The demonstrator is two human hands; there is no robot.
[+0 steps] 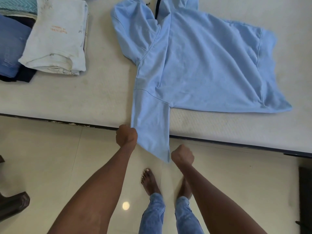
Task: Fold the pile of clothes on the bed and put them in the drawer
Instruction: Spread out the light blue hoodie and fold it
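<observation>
Both my bare forearms reach forward, roughly parallel. My left hand (126, 135) is closed in a fist with knuckles up, and my right hand (182, 156) is likewise clenched, sitting slightly nearer my body. Each grips an edge of the light blue sleeve (152, 129).

The top of the blue hoodie (194, 61) runs off the upper edge, so its hood is only partly seen. Left of the hoodie, the folded clothes (55, 36) are cut by the left and top edges (the dark pieces beneath cannot be told apart). The orange print on the white top is too small to read. Both hands, the left hand (126, 135) and right hand (182, 156), hide their fingers in closed fists at the hoodie's sleeve end.
</observation>
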